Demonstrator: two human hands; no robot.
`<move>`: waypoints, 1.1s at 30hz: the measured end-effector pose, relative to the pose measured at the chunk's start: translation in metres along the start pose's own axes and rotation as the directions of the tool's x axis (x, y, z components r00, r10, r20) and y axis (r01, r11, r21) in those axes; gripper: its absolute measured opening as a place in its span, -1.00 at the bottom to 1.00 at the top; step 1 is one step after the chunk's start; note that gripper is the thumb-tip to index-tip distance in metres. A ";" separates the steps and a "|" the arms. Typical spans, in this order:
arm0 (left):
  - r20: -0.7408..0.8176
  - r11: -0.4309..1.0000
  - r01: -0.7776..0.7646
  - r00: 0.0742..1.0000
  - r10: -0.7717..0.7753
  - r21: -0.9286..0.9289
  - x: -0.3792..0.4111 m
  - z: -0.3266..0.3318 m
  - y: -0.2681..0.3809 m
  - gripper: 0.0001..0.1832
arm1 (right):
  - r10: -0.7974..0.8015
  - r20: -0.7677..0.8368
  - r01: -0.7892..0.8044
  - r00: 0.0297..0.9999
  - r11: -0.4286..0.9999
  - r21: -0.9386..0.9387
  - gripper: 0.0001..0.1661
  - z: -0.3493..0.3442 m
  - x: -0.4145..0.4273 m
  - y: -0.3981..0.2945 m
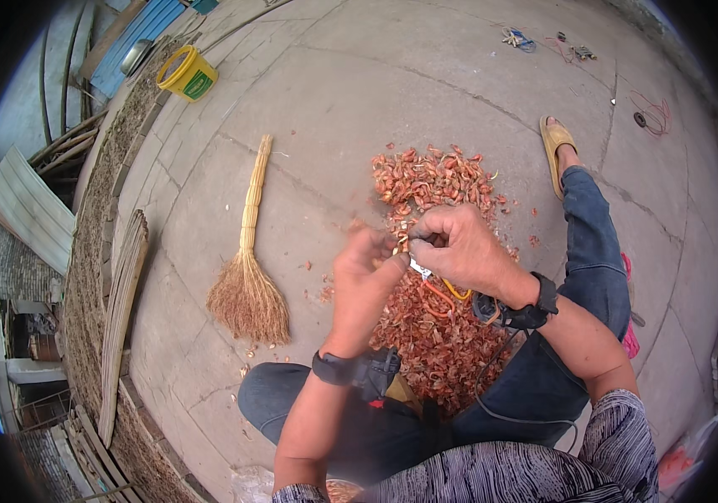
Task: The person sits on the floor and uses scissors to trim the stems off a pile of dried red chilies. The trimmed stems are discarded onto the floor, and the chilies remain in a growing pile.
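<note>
My left hand and my right hand meet over a heap of dried reddish flowers or husks on the concrete. Between my fingertips is a small pale piece, partly hidden; which fingers grip it is hard to tell on the left side. The right thumb and forefinger are pinched together at it. Just below the hands, an orange cord and a yellow cord lie over the heap, with a white tag-like piece at their upper end. Black straps with small devices are on both wrists.
A straw broom lies left of the heap. Farther left are a weathered wooden plank and a yellow bucket by the soil strip. Wires lie at the upper right. A thin dark cable crosses my lap.
</note>
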State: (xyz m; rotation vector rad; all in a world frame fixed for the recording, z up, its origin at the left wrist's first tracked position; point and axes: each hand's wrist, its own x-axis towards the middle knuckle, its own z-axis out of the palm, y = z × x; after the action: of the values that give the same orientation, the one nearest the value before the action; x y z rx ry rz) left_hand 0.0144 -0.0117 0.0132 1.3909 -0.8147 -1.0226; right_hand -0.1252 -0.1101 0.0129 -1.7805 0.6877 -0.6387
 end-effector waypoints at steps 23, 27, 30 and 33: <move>0.192 0.794 0.252 0.966 -0.173 -0.553 0.002 -0.006 0.013 -0.76 | 0.138 0.074 -0.148 0.988 0.977 0.156 -0.87 -0.005 0.004 0.009; 0.140 0.855 0.197 0.979 -0.147 -0.480 0.002 -0.004 0.010 -0.76 | 0.084 -0.027 -0.068 0.996 0.926 0.371 -0.91 0.006 0.003 0.003; 0.133 0.880 0.144 0.987 -0.093 -0.453 0.004 -0.007 0.000 -0.78 | 0.095 0.015 -0.095 0.995 0.951 0.296 -0.91 0.001 0.002 -0.007; 0.112 0.933 0.138 0.988 -0.107 -0.333 0.002 -0.003 0.003 -0.84 | 0.064 0.019 -0.067 0.998 0.956 0.285 -0.89 0.003 0.001 -0.001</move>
State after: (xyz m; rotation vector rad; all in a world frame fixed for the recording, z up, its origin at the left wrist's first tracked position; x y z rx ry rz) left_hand 0.0184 -0.0125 0.0158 1.1138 -0.5872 -1.2676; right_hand -0.1223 -0.1088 0.0128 -1.4866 0.6122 -0.6494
